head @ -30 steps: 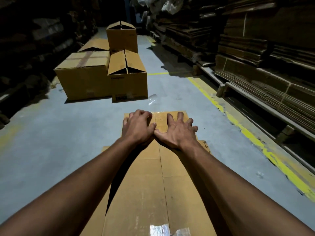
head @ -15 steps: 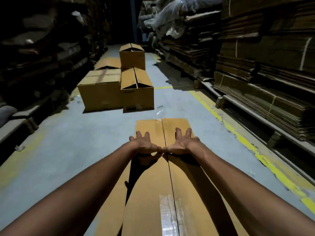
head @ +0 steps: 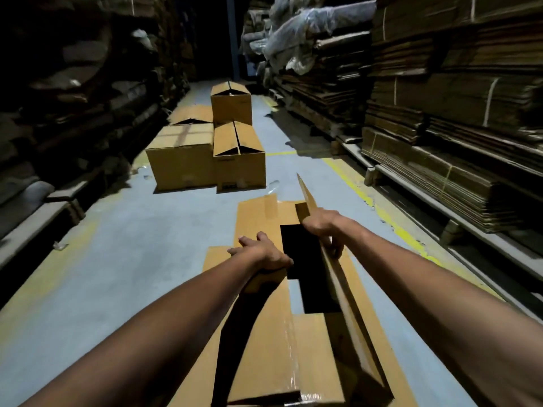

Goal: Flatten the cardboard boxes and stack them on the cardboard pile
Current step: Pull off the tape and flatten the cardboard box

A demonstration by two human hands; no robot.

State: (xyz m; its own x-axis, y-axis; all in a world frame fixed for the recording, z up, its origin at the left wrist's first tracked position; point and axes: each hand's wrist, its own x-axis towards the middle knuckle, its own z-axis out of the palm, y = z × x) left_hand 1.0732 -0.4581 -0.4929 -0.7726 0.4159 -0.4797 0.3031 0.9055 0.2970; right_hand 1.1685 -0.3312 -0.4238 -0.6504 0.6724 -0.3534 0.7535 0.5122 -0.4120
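Note:
A long brown cardboard box (head: 279,333) lies on the floor right in front of me, with clear tape along its top seam. Its right top flap (head: 338,277) stands raised on edge, and a dark opening shows beside it. My right hand (head: 321,227) grips that flap near its far end, fingers curled over the edge. My left hand (head: 261,252) holds the left top flap at the opening's edge, thumb side hooked over it. Several assembled cardboard boxes (head: 205,160) stand farther up the aisle.
Tall stacks of flattened cardboard (head: 440,118) on pallets line the right side, behind a yellow floor line (head: 390,218). Dark shelving with bundles (head: 73,113) runs along the left. The grey floor (head: 132,245) stretches between me and the standing boxes.
Both hands were pressing flat on the closed top flaps. Now the flaps are parted: the right hand has lifted the right flap upright and the left hand holds the left flap's edge.

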